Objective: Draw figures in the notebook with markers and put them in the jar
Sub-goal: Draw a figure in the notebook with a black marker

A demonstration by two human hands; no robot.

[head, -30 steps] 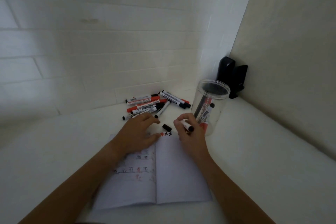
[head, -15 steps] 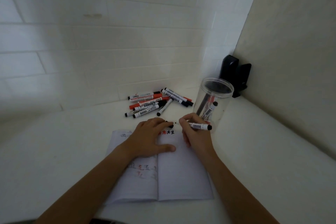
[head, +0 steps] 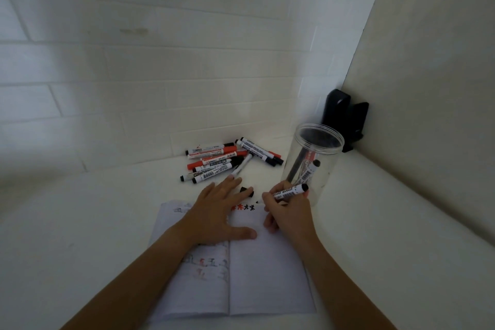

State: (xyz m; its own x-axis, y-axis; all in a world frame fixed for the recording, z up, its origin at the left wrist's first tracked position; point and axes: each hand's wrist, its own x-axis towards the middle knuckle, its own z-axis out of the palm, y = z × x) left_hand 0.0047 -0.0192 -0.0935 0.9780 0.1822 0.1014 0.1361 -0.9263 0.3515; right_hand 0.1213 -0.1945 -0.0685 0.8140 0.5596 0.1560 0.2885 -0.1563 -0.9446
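since before, right hand (head: 288, 211) tilts its gripped marker (head: 290, 191) tip-down; left hand (head: 217, 215) lies flat on notebook (head: 267, 276).

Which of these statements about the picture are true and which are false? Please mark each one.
1. The right hand grips a black marker. True.
2. The jar holds no markers. False: a few markers stand inside it.
3. The left hand rests flat on the notebook. True.
4. The loose markers lie on the open notebook. False: they lie on the table behind it.
5. A loose black cap lies just beyond the notebook. True.
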